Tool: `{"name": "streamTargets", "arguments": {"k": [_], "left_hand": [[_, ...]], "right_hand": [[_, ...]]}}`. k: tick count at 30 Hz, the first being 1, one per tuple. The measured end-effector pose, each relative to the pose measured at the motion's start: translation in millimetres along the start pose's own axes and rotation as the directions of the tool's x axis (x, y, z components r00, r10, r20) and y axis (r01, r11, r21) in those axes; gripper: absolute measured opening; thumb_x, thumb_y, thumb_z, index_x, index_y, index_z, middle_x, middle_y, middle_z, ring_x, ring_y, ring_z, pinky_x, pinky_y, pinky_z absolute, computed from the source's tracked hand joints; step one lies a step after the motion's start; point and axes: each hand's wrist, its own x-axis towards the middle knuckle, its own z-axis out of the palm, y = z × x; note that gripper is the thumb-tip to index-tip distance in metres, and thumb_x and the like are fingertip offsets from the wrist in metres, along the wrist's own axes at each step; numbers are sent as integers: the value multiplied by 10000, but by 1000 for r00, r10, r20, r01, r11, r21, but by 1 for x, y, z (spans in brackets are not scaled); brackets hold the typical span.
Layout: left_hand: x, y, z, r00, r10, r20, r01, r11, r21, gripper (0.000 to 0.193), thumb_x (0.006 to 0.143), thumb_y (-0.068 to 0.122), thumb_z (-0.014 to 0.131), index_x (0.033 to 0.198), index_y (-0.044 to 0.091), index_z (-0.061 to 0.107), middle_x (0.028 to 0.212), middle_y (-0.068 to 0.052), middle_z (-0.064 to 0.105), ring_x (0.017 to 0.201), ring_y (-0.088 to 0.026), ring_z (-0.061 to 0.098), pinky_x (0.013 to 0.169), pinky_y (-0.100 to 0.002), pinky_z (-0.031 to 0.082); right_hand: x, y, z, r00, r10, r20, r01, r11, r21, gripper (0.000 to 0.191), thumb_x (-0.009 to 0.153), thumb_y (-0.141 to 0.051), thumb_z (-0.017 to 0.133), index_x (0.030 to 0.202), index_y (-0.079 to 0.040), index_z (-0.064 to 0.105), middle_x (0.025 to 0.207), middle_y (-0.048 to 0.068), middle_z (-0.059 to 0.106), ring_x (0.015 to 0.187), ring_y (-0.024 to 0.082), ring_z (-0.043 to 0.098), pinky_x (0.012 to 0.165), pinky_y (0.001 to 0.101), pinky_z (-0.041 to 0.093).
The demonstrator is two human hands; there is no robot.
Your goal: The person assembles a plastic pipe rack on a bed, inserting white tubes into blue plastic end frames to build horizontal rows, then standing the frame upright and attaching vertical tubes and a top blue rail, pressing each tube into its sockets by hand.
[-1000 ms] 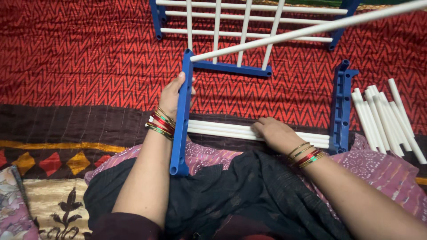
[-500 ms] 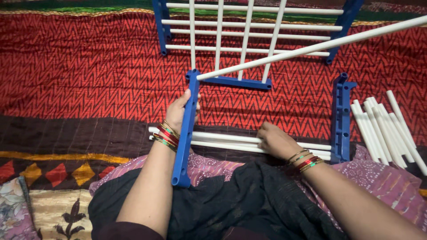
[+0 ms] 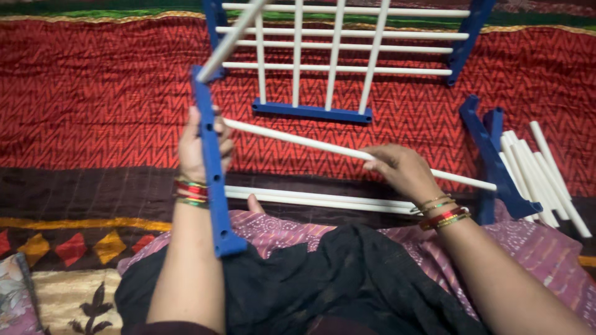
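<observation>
Head view looked down on a red zigzag-woven quilt (image 3: 93, 93) with a dark border. At centre left, the left hand (image 3: 198, 146) was clamped round a blue plastic side bar (image 3: 211, 161). At centre right, the right hand (image 3: 400, 170) pinched a smooth white rod (image 3: 298, 139). More white rods (image 3: 540, 167) lay at right.

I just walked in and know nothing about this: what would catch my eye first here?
A left hand grips a blue bar held upright at centre left, while the right hand holds a white rod running across to it. Behind them, a blue-and-white rack lies on the red zigzag blanket.
</observation>
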Motion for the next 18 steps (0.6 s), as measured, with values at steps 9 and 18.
{"name": "streamTargets", "arguments": {"k": [9, 18], "left_hand": [[-8, 24, -24, 998, 66, -4, -66, 997, -44, 433, 1135, 484, 526, 1254, 73, 597, 901, -38, 593, 641, -109, 416, 540, -240, 317], [5, 10, -64, 990, 25, -136, -20, 999, 39, 430, 1113, 527, 581, 1179, 103, 602, 883, -28, 615, 679, -126, 488, 593, -258, 405]], "right_hand": [[-1, 17, -46, 983, -124, -135, 95, 974, -205, 183, 952, -231, 738, 1048, -78, 767, 880, 100, 638, 820, 232, 637, 736, 392, 507], [-6, 19, -71, 971, -143, -190, 188, 951, 244, 254, 938, -147, 707, 1183, -94, 743, 927, 33, 704, 804, 116, 630, 704, 271, 510]]}}
